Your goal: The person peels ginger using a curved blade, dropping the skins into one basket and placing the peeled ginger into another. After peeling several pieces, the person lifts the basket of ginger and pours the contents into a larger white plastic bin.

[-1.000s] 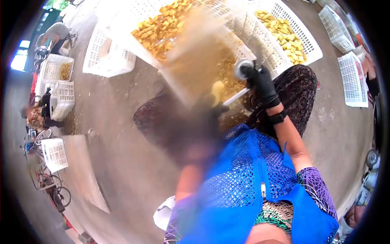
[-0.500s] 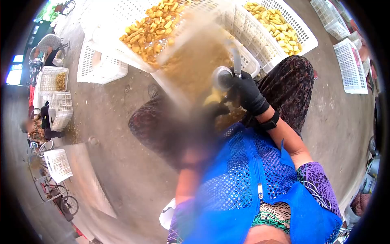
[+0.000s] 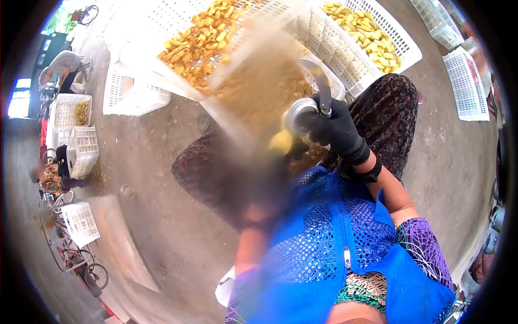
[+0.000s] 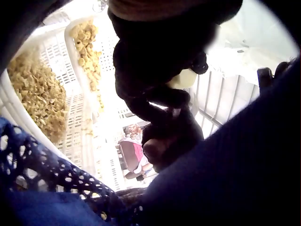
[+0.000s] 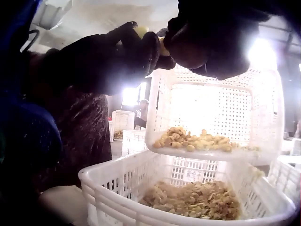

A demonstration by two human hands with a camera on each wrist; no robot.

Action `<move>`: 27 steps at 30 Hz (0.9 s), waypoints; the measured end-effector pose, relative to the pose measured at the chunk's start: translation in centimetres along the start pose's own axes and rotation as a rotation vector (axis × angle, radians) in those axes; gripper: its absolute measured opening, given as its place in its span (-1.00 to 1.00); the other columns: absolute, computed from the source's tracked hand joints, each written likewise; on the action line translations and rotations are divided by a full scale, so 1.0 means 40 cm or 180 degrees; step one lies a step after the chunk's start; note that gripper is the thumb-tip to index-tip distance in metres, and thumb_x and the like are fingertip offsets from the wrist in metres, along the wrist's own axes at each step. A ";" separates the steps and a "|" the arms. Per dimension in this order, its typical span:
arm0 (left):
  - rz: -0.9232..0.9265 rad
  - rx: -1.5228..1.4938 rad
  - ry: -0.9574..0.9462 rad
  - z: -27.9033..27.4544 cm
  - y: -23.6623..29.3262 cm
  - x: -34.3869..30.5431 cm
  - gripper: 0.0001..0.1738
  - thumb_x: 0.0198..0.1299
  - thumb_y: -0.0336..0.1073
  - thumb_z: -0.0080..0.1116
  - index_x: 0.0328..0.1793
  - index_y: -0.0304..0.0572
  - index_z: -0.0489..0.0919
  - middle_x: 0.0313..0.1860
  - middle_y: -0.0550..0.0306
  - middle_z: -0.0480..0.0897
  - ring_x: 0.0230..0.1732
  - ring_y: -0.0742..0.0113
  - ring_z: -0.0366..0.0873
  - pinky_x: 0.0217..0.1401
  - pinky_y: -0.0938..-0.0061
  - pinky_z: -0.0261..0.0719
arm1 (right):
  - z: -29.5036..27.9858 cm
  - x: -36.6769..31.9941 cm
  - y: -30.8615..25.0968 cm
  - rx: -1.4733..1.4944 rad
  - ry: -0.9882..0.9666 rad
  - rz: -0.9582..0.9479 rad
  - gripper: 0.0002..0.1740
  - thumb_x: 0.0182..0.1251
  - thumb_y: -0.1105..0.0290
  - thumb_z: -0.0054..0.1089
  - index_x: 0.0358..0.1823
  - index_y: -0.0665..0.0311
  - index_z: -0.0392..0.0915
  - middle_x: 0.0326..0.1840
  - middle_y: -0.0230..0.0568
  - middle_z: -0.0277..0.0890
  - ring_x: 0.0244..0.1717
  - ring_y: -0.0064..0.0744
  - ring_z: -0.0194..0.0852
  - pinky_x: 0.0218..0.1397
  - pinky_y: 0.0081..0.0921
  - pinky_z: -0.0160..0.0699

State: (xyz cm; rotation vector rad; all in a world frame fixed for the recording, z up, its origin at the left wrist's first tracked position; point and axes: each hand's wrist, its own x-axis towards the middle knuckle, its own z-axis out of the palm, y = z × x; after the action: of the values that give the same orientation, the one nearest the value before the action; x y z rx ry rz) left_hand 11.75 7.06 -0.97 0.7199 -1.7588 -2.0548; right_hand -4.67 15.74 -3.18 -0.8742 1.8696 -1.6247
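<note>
My black-gloved right hand (image 3: 342, 129) grips a tool with a round metal ring (image 3: 298, 116) and a grey curved bar (image 3: 324, 89) standing up from the fist. Blurred in the head view, my black-gloved left hand (image 3: 259, 167) holds a peeled yellow piece (image 3: 280, 141), like a root or fruit, close beside the ring. In the left wrist view the pale piece (image 4: 184, 79) shows between dark fingers; the right wrist view has a bit of yellow (image 5: 141, 31) at the left hand (image 5: 136, 49). Under both hands stands a white crate (image 5: 113, 202) of brown peelings (image 5: 193, 200).
A white crate (image 5: 277, 113) with yellow-brown pieces (image 3: 199, 46) is tilted at the crate of peelings. Farther right, another crate (image 3: 411, 56) holds peeled yellow pieces (image 3: 369, 35). More crates (image 3: 135, 92) stand around on the concrete floor (image 3: 162, 237). Another person (image 3: 54, 175) sits far left.
My right hand moved left toward the yellow piece, then shifted slightly back right and down. The tool has turned from pointing down-left to standing up. The left hand still holds the piece.
</note>
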 end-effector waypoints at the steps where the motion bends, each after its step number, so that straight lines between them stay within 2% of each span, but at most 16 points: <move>1: 0.0031 0.0061 -0.0007 0.000 0.001 -0.003 -0.69 0.17 -0.36 0.18 0.04 -0.28 0.54 -0.15 0.00 0.62 -0.31 0.30 0.56 -0.19 0.43 0.57 | 0.002 0.001 -0.010 -0.0002 0.0002 0.0002 -0.80 0.16 0.40 0.29 -0.21 0.31 0.57 -0.46 -0.43 0.53 -0.46 -0.65 0.46 -0.41 -0.68 0.43; 3: 0.0023 0.0077 -0.0028 0.001 0.000 -0.005 -0.70 0.17 -0.36 0.18 0.03 -0.28 0.54 -0.16 0.00 0.62 -0.32 0.30 0.56 -0.19 0.43 0.57 | 0.009 0.004 -0.039 -0.1067 0.0010 -0.1191 -0.79 0.16 0.38 0.34 -0.22 0.31 0.58 -0.46 -0.42 0.55 -0.46 -0.64 0.48 -0.41 -0.63 0.45; 6: 0.0020 0.0097 -0.0041 0.003 0.003 -0.008 -0.71 0.18 -0.35 0.17 0.02 -0.28 0.55 -0.17 -0.01 0.62 -0.33 0.30 0.56 -0.20 0.43 0.58 | 0.027 0.010 0.011 -0.0560 0.0402 -0.1107 -0.75 0.11 0.37 0.39 -0.22 0.30 0.57 -0.46 -0.33 0.58 -0.48 -0.52 0.51 -0.42 -0.54 0.47; 10: 0.0032 0.0151 -0.0011 -0.001 0.007 -0.005 -0.72 0.18 -0.35 0.16 0.00 -0.27 0.55 -0.18 -0.01 0.62 -0.34 0.30 0.56 -0.22 0.43 0.58 | 0.050 -0.002 -0.040 0.0373 0.0410 -0.1081 -0.75 0.09 0.41 0.38 -0.20 0.28 0.58 -0.46 -0.21 0.58 -0.46 -0.35 0.57 -0.39 -0.45 0.49; 12: 0.0028 0.0161 -0.0009 -0.003 0.008 -0.009 -0.73 0.19 -0.35 0.15 0.00 -0.27 0.55 -0.18 -0.01 0.62 -0.35 0.30 0.56 -0.23 0.43 0.58 | 0.026 -0.010 -0.113 -0.2401 0.0162 -0.2110 -0.83 0.08 0.46 0.33 -0.27 0.26 0.59 -0.50 -0.14 0.53 -0.45 -0.24 0.59 -0.38 -0.46 0.49; 13: 0.0030 0.0175 -0.0006 -0.005 0.011 -0.012 -0.74 0.19 -0.35 0.15 -0.01 -0.27 0.55 -0.19 -0.01 0.62 -0.36 0.30 0.56 -0.23 0.43 0.58 | 0.027 -0.008 -0.113 -0.2400 0.0158 -0.2110 -0.83 0.08 0.46 0.33 -0.27 0.26 0.59 -0.50 -0.14 0.53 -0.45 -0.24 0.59 -0.38 -0.46 0.49; 15: 0.0033 0.0178 0.0013 -0.008 0.012 -0.013 -0.74 0.19 -0.35 0.15 -0.01 -0.27 0.55 -0.19 -0.01 0.62 -0.36 0.29 0.56 -0.24 0.43 0.58 | 0.026 0.006 -0.114 -0.1864 0.0423 -0.2599 -0.90 0.17 0.42 0.27 -0.34 0.29 0.57 -0.53 -0.23 0.52 -0.47 -0.31 0.57 -0.41 -0.41 0.49; 16: 0.0038 0.0190 0.0032 -0.011 0.013 -0.015 -0.75 0.19 -0.35 0.14 -0.02 -0.27 0.56 -0.20 -0.01 0.62 -0.37 0.29 0.56 -0.24 0.43 0.58 | 0.018 0.015 -0.111 -0.1869 0.0416 -0.2608 -0.90 0.17 0.42 0.27 -0.34 0.29 0.57 -0.53 -0.23 0.52 -0.47 -0.31 0.57 -0.41 -0.41 0.49; 18: 0.0039 0.0198 0.0064 -0.016 0.016 -0.022 -0.75 0.20 -0.35 0.14 -0.02 -0.27 0.56 -0.20 -0.02 0.62 -0.37 0.29 0.56 -0.25 0.43 0.58 | -0.019 0.033 -0.095 0.0524 0.1737 -0.0334 -0.80 0.29 0.30 0.20 -0.34 0.32 0.54 -0.62 -0.43 0.44 -0.66 -0.64 0.37 -0.62 -0.60 0.31; 19: 0.0039 0.0224 0.0081 -0.018 0.016 -0.022 -0.76 0.20 -0.35 0.14 -0.03 -0.27 0.56 -0.20 -0.02 0.62 -0.38 0.29 0.56 -0.25 0.43 0.58 | -0.041 0.045 -0.095 0.0254 0.1696 -0.0666 -0.82 0.26 0.32 0.21 -0.32 0.31 0.56 -0.66 -0.44 0.40 -0.69 -0.71 0.31 -0.64 -0.74 0.22; 21: 0.0068 0.0260 0.0097 -0.024 0.017 -0.022 -0.76 0.20 -0.35 0.13 -0.03 -0.26 0.56 -0.21 -0.02 0.62 -0.39 0.29 0.56 -0.26 0.43 0.58 | -0.042 0.034 -0.072 0.0620 0.1533 -0.0418 -0.81 0.24 0.32 0.24 -0.26 0.32 0.58 -0.63 -0.44 0.43 -0.68 -0.71 0.32 -0.64 -0.73 0.22; 23: 0.0099 0.0363 0.0160 -0.032 0.018 -0.023 -0.77 0.20 -0.34 0.13 -0.04 -0.26 0.56 -0.21 -0.02 0.62 -0.39 0.29 0.56 -0.26 0.43 0.58 | -0.035 0.010 -0.023 -0.0769 0.0987 0.0063 -0.82 0.22 0.36 0.25 -0.23 0.32 0.59 -0.56 -0.42 0.48 -0.65 -0.70 0.34 -0.62 -0.73 0.23; 24: 0.0103 0.0435 0.0206 -0.037 0.017 -0.028 -0.77 0.21 -0.34 0.12 -0.04 -0.26 0.56 -0.22 -0.02 0.62 -0.40 0.29 0.56 -0.27 0.43 0.58 | -0.042 -0.014 0.088 -0.1061 0.0512 -0.0476 -0.78 0.22 0.41 0.25 -0.14 0.33 0.56 -0.53 -0.44 0.51 -0.65 -0.69 0.34 -0.61 -0.73 0.27; 25: 0.0110 0.0555 0.0302 -0.041 0.010 -0.031 -0.78 0.21 -0.34 0.12 -0.05 -0.26 0.56 -0.22 -0.02 0.62 -0.40 0.29 0.56 -0.27 0.43 0.58 | -0.046 -0.052 0.140 -0.0860 0.0048 -0.0090 -0.71 0.23 0.42 0.24 -0.03 0.32 0.52 -0.33 -0.35 0.55 -0.47 -0.64 0.45 -0.46 -0.67 0.41; 26: 0.0142 0.0640 0.0345 -0.040 0.001 -0.021 -0.78 0.21 -0.34 0.12 -0.05 -0.26 0.56 -0.22 -0.02 0.62 -0.41 0.29 0.56 -0.27 0.43 0.58 | -0.034 -0.076 0.006 0.0393 0.0065 0.0228 -0.56 0.26 0.41 0.20 0.17 0.29 0.43 0.00 -0.18 0.51 -0.11 -0.44 0.50 -0.09 -0.46 0.51; 27: 0.0165 0.0729 0.0451 -0.044 -0.013 -0.022 -0.78 0.21 -0.34 0.12 -0.05 -0.26 0.56 -0.23 -0.02 0.62 -0.41 0.29 0.56 -0.28 0.43 0.58 | -0.048 -0.065 -0.126 -0.1116 -0.0766 -0.1995 -0.48 0.31 0.40 0.16 0.30 0.28 0.33 0.26 -0.10 0.34 0.21 -0.28 0.32 0.28 -0.32 0.28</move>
State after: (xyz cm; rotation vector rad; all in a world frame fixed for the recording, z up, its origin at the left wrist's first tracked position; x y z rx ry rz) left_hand 13.53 6.23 -1.53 0.8534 -1.9276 -1.7410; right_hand -3.65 18.56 2.01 -1.8656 1.8357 -1.4305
